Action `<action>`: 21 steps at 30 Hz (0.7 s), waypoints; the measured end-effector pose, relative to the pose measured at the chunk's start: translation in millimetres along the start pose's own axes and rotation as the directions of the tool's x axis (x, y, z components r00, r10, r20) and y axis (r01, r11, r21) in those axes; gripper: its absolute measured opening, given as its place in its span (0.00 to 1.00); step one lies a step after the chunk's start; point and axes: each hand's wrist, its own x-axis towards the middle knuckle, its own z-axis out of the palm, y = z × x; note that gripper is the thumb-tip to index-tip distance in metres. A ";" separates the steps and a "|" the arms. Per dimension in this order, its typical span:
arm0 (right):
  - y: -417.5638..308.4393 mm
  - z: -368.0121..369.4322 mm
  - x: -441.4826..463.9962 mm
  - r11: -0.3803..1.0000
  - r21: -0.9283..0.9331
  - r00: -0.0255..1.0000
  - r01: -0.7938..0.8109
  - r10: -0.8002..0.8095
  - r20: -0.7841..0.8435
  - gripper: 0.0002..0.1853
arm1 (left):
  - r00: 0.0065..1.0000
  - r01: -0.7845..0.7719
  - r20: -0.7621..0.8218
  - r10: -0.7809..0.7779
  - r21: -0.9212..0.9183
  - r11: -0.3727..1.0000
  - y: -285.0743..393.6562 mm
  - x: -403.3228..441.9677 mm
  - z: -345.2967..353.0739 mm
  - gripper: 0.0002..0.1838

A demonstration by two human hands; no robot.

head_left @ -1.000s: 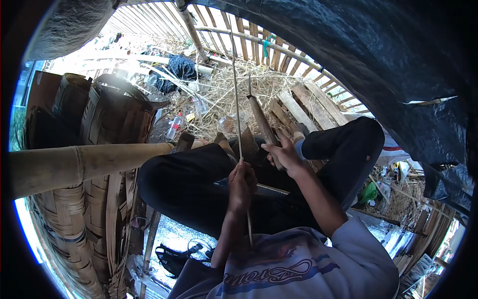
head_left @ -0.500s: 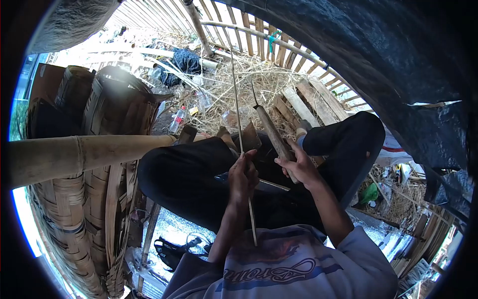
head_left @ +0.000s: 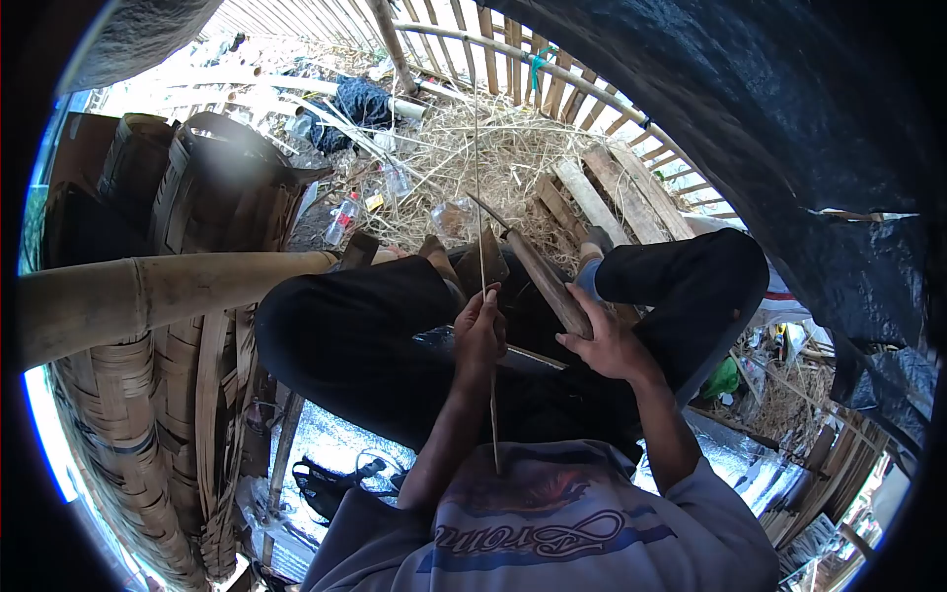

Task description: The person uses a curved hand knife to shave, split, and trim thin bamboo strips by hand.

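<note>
A long thin strip [head_left: 480, 217] runs nearly upright from the shirt front past the knees, and my left hand [head_left: 480, 333] pinches it near its middle. My right hand [head_left: 610, 340] is wrapped round the wooden handle of a knife [head_left: 546, 281], to the right of the strip. The knife's narrow blade points up and left, its tip close to the strip. Between the feet stands a flat brown piece [head_left: 483, 259], just beyond my left hand.
A thick bamboo pole [head_left: 178, 288] reaches in from the left to the knee, beside woven bamboo rolls [head_left: 118, 434]. Ahead lie straw [head_left: 473, 158], a plastic bottle [head_left: 342, 219] and wooden planks [head_left: 592, 202]. A dark tarp [head_left: 750, 109] hangs at the upper right.
The knife has tilted left, bringing its blade tip nearer the strip. My right hand has moved slightly right and its grip has shifted on the handle. My left hand still holds the strip.
</note>
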 end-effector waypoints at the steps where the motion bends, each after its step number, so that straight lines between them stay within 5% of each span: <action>1: -12.4 -11.5 -1.2 0.996 0.037 0.989 -0.085 0.080 0.122 0.38 | 1.000 0.003 -0.010 -0.002 0.028 1.000 -2.5 1.7 -0.9 0.16; 2: -19.8 -18.7 -1.8 0.983 0.063 0.957 -0.173 0.153 0.245 0.38 | 1.000 0.005 -0.014 -0.004 0.022 1.000 -7.2 4.2 -1.2 0.16; 7: -28.4 -30.8 -7.1 0.990 0.021 0.944 -0.137 0.124 0.305 0.39 | 0.979 -0.196 -0.032 0.200 0.087 0.977 -26.3 16.7 -3.2 0.18; 16: 5.8 -25.2 30.0 0.975 0.005 0.952 -0.224 0.217 0.217 0.35 | 0.966 -0.193 -0.015 0.258 0.622 0.759 -31.4 7.8 -0.8 0.24; 21: -6.2 -34.1 60.1 0.931 0.022 0.896 -0.365 0.345 0.280 0.34 | 0.972 -0.162 -0.033 0.234 0.627 0.762 -23.9 -0.4 3.2 0.24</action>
